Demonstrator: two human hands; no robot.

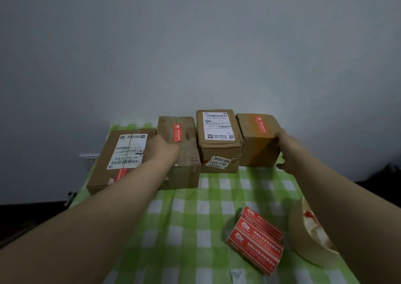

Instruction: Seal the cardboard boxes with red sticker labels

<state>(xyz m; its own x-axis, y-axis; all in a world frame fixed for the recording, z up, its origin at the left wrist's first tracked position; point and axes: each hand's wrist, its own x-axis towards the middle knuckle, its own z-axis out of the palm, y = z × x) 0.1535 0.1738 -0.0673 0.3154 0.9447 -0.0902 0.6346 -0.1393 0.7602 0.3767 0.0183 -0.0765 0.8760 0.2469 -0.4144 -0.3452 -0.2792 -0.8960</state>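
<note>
Four cardboard boxes stand in a row at the far edge of the table. The leftmost box (102, 171) carries a red sticker (120, 174) below its white label. A second sticker (177, 133) lies on top of the second box (186, 171), where my left hand (163, 148) rests on the left top edge. The third box (221, 150) shows only white labels. My right hand (286, 151) lies against the right side of the fourth box (258, 151), thumb spread low; that box has a sticker (261, 125) on top. A strip of red sticker labels (256, 240) lies near me.
A green and white checked cloth (186, 218) covers the table. A wide beige tape roll (303, 242) with paper scraps inside sits at the right, partly behind my right forearm. A grey wall rises right behind the boxes, with a socket (89, 159) at the left.
</note>
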